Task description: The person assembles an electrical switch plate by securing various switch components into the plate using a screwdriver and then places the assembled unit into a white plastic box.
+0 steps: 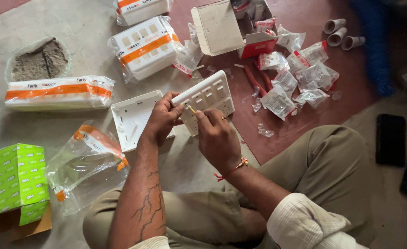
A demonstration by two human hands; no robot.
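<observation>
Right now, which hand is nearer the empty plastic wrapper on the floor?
Left. The left hand grips the white switch plate just above the empty wrapper; the right hand is farther right.

The blue object (pixel 374 41) is blurred; the green box (pixel 12 182) is cut off at the left edge.

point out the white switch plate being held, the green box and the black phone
white switch plate (pixel 211 94), head view, on its slotted front face
green box (pixel 12 177), head view, on its top face
black phone (pixel 390 139), head view, middle of its screen

The switch plate (pixel 205 99) I grip is smooth matt white plastic; the empty wrapper (pixel 86 161) is glossy clear film; the floor (pixel 74 27) rough concrete.
</observation>
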